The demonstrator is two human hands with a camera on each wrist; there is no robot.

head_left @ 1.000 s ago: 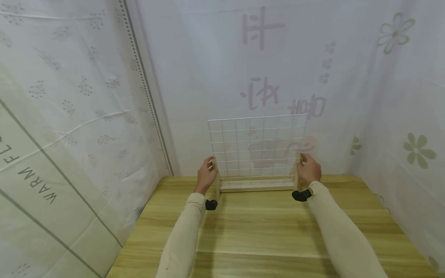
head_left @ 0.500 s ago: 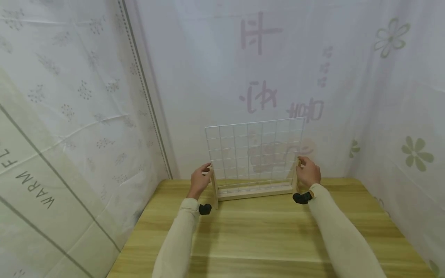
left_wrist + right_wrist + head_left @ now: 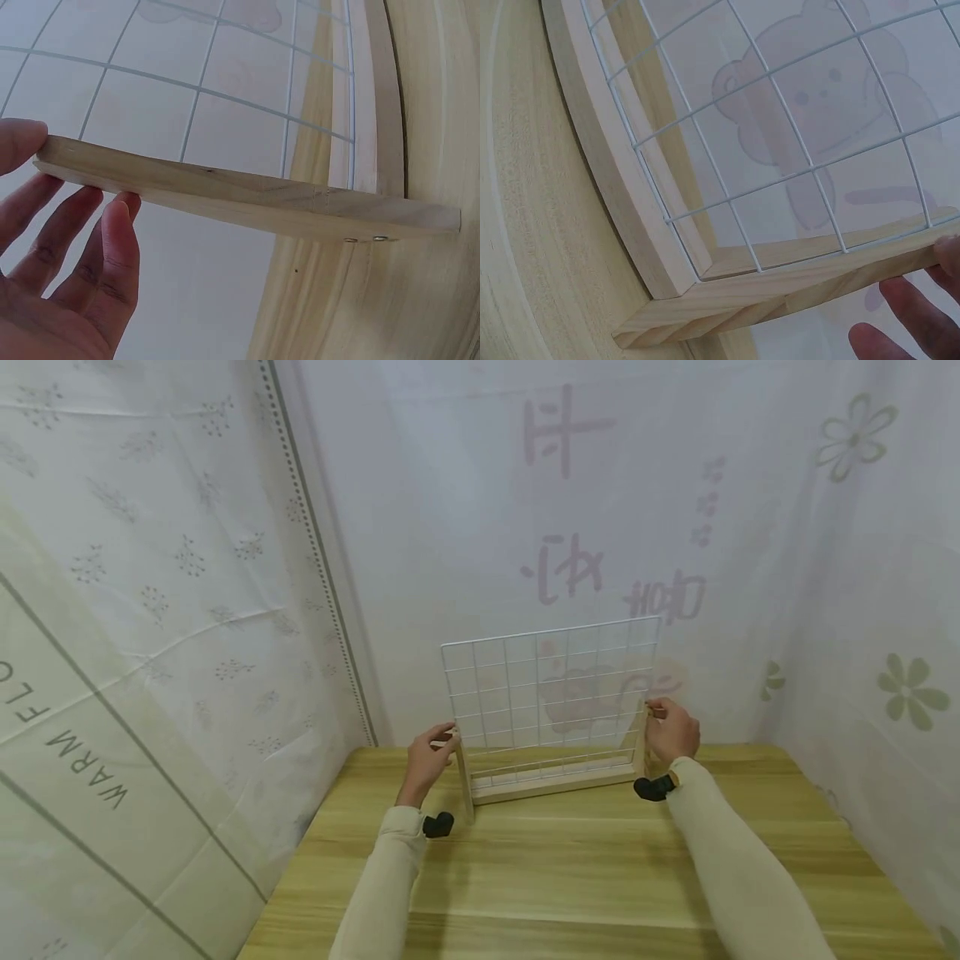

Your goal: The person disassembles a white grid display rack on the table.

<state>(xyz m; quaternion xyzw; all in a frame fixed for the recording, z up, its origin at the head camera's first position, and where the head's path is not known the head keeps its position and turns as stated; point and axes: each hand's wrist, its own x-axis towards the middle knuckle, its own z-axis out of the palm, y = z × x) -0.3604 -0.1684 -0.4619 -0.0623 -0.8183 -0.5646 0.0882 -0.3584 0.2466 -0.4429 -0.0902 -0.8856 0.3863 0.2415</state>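
A white wire grid panel (image 3: 555, 685) stands upright in a wooden stand, whose crossbar (image 3: 555, 783) lies low between two side boards. My left hand (image 3: 427, 762) pinches the upper end of the left side board (image 3: 247, 193), thumb on one face and fingertips on the other. At the opposite end, my right hand (image 3: 673, 731) holds the top of the right side board (image 3: 780, 296) between thumb and fingers; part of that hand is cut off in the right wrist view. Two small screw heads (image 3: 380, 238) show near the foot of the left board.
The stand is on a wood-grain table (image 3: 555, 868), near its far edge. Behind it hangs a pale printed curtain (image 3: 450, 527), and another patterned cloth (image 3: 165, 610) hangs along the left side. Black wrist-worn devices (image 3: 438, 824) sit at both wrists.
The left end of the stand has come toward me along with my left hand, so the stand is now angled. The right end has shifted only slightly. Both hands keep their hold.
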